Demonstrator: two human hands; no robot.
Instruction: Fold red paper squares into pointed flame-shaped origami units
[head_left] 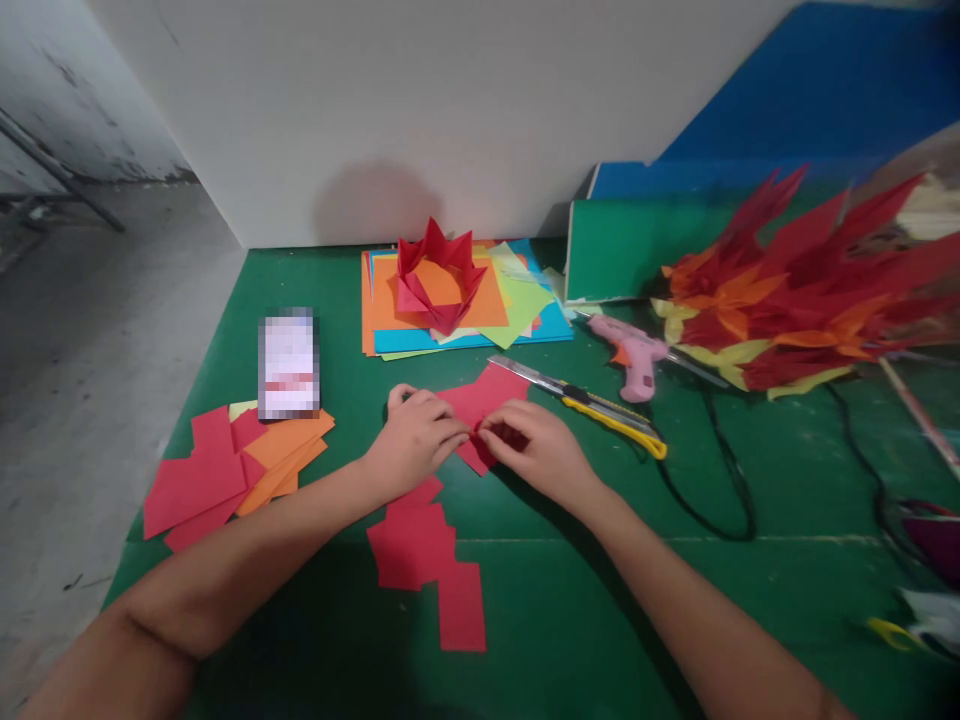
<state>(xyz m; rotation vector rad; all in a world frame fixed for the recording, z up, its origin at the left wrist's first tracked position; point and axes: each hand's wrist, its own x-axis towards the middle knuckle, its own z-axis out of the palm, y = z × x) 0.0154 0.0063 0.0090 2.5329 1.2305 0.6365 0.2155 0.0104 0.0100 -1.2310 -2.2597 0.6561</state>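
My left hand [420,438] and my right hand [538,450] meet near the middle of the table, thumbs and fingertips closed on a small piece of red paper [474,428]. The fingers hide most of that piece, so its folds cannot be made out. Under and behind the fingertips lie flat red paper pieces [504,386]. Nearer to me, several red paper rectangles [412,545] overlap in a loose trail. A yellow utility knife [600,408] with its blade out lies just beyond my right hand, its tip touching the red paper.
A red folded paper ring [439,300] sits on stacked coloured sheets [382,340]. Left are a phone [289,365] and red and orange paper [199,470]. Right are a pink glue gun [634,350], its black cord [720,440], and a red-orange paper flower arrangement [795,300].
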